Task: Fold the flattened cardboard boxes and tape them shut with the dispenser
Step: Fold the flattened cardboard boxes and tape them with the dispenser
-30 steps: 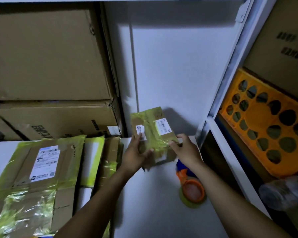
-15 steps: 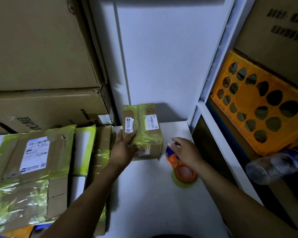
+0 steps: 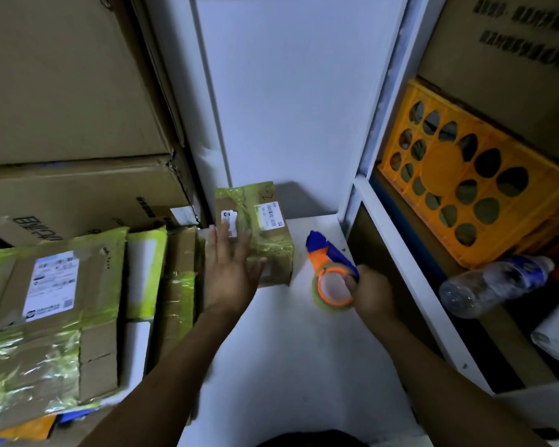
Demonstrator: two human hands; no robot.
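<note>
While left hand point(image 3: 231, 272) rests on box point(image 3: 273, 243) (fingers point(image 3: 221, 245) spread) | right hand point(image 3: 373, 290) grips dispenser point(image 3: 320, 261)

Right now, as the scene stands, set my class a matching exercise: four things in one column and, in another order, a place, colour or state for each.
Column one
1. box
2. dispenser
3. crate
4. bottle

Column two
A. clear, lying on its side
B. gripped by the right hand
C. partly hidden by the open left hand
D. orange, with round holes

Pairs: 1-C, 2-B, 3-D, 4-A
</note>
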